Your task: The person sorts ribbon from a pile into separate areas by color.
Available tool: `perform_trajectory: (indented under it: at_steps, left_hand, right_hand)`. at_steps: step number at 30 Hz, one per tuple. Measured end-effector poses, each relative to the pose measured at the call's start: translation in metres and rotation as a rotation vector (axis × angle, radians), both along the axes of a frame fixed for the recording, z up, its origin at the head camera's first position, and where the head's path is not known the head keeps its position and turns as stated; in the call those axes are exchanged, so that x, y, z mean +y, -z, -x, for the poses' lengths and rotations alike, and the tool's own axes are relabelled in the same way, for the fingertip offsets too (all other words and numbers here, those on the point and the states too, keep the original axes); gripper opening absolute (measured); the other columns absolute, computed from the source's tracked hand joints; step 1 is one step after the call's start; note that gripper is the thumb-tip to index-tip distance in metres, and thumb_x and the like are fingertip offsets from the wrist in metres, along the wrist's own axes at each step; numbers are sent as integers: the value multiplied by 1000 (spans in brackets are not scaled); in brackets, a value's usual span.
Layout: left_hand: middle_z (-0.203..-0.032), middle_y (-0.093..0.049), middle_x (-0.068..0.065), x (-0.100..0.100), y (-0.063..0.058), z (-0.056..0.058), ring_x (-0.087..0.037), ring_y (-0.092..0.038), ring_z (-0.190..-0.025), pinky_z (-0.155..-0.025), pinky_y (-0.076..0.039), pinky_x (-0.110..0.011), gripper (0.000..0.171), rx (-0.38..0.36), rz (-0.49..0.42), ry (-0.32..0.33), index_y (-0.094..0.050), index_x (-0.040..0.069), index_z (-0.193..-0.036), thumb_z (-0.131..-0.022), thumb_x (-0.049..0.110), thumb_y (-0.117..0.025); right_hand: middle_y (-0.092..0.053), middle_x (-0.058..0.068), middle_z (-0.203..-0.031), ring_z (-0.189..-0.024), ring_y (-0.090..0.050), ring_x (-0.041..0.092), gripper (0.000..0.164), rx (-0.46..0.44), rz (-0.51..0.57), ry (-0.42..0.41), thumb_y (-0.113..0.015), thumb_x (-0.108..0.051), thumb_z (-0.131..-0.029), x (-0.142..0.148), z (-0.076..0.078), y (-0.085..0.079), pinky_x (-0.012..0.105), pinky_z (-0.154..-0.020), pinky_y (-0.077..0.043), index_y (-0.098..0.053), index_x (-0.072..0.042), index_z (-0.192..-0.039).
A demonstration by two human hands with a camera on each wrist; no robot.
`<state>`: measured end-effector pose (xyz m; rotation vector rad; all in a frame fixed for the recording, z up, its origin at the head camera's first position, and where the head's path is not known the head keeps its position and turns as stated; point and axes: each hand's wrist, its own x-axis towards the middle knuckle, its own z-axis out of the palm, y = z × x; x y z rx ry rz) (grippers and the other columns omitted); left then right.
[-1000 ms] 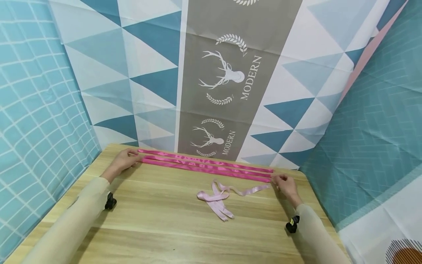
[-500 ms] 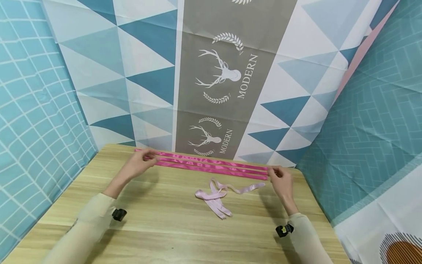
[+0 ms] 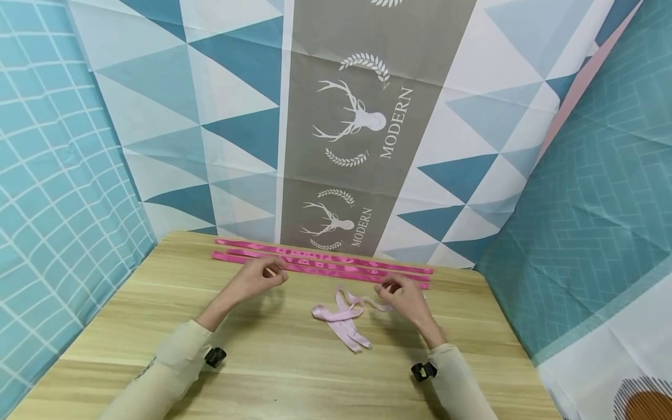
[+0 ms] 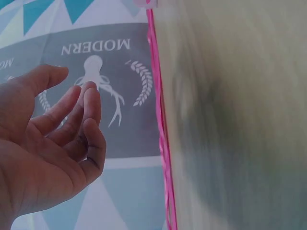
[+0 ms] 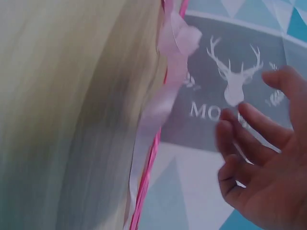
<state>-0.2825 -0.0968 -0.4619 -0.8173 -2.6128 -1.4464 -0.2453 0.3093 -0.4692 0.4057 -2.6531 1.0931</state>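
Note:
Three bright pink ribbons [image 3: 325, 270] lie nearly parallel along the back of the wooden table. A pale pink ribbon [image 3: 343, 315] lies loosely looped in front of them. My left hand [image 3: 259, 276] hovers just in front of the bright ribbons, fingers loosely bent and holding nothing; the left wrist view shows the bare palm [image 4: 50, 148] beside a bright pink ribbon [image 4: 158, 100]. Above the pale ribbon's right end is my right hand [image 3: 408, 300], covering part of it. In the right wrist view that hand [image 5: 268, 163] is also relaxed, apart from the pale ribbon [image 5: 160, 108].
A patterned cloth [image 3: 336, 116] with deer heads hangs right behind the table's back edge. Blue tile-print cloth [image 3: 58, 146] stands at the left and teal cloth [image 3: 593, 204] at the right. The wooden tabletop [image 3: 294, 373] stretches toward me.
Both hands have left the ends of the bright pink ribbons and moved inward, the left one rightward and the right one leftward. The ribbons look nearly unchanged.

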Motion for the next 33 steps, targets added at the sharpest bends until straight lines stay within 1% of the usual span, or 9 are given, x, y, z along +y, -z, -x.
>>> perform_trajectory:
  at_steps: [5,7,9,12,16,21,26,30,33]
  left_hand:
    - [-97,-70,1,10,5,-4,-17,-66,-89,-80,-54,-37,17,-18,22,37,-72,10,-112,-97,19,-72]
    - [-97,-69,0,14,7,-6,-17,-66,-89,-80,-54,-37,18,-20,29,56,-72,7,-112,-97,18,-72]
    - [-97,-69,-1,17,8,-8,-19,-66,-89,-80,-54,-36,18,-23,33,75,-72,4,-111,-98,16,-71]
    - [-96,-69,-1,20,9,-8,-18,-65,-88,-79,-54,-35,21,-31,49,98,-72,2,-112,-98,18,-70]
    - [-95,-68,1,21,13,-7,-17,-65,-87,-79,-54,-35,21,-37,72,111,-71,3,-112,-99,19,-69]
    - [-95,-68,3,23,13,-8,-15,-64,-87,-79,-54,-34,16,-31,89,119,-72,8,-111,-99,18,-70]
    - [-96,-68,4,30,9,-13,-17,-64,-89,-79,-54,-34,15,-34,78,156,-71,11,-112,-99,17,-70]
    - [-102,-69,-1,40,10,-17,-20,-66,-94,-83,-54,-37,20,-73,50,255,-69,13,-118,-99,18,-70]
    - [-120,-66,-9,49,14,-23,-28,-64,-107,-92,-52,-45,36,-131,20,354,-62,12,-133,-99,21,-70]
  right_hand:
    - [-70,10,-110,-97,-64,27,42,-52,-172,-89,-79,-34,-90,-25,5,11,46,-78,-52,-72,-5,-119]
    - [-70,12,-112,-99,-64,27,43,-41,-233,-107,-78,-35,-90,-33,7,16,47,-82,-52,-71,-3,-120]
    - [-69,8,-110,-99,-63,25,38,-24,-286,-113,-78,-34,-91,-39,8,18,46,-85,-51,-73,-5,-116]
    - [-70,1,-99,-91,-64,19,19,22,-342,-136,-77,-25,-93,-45,11,17,40,-82,-52,-76,-9,-103]
    - [-67,-8,-85,-77,-61,10,3,23,-346,-160,-73,-14,-94,-50,13,14,32,-72,-52,-76,-13,-93]
    - [-65,-10,-82,-75,-59,8,6,-44,-239,-200,-70,-9,-95,-53,10,2,31,-69,-51,-75,-11,-94]
    - [-67,-9,-86,-80,-62,12,6,-84,-64,-304,-69,-11,-96,-56,4,-17,33,-69,-52,-74,-13,-97]
    - [-71,-3,-90,-80,-68,19,7,-175,86,-398,-69,-12,-97,-58,-5,-32,35,-69,-55,-75,-13,-101]
    - [-73,3,-91,-82,-70,24,8,-294,210,-468,-68,-15,-100,-61,-12,-40,37,-72,-55,-74,-11,-104]
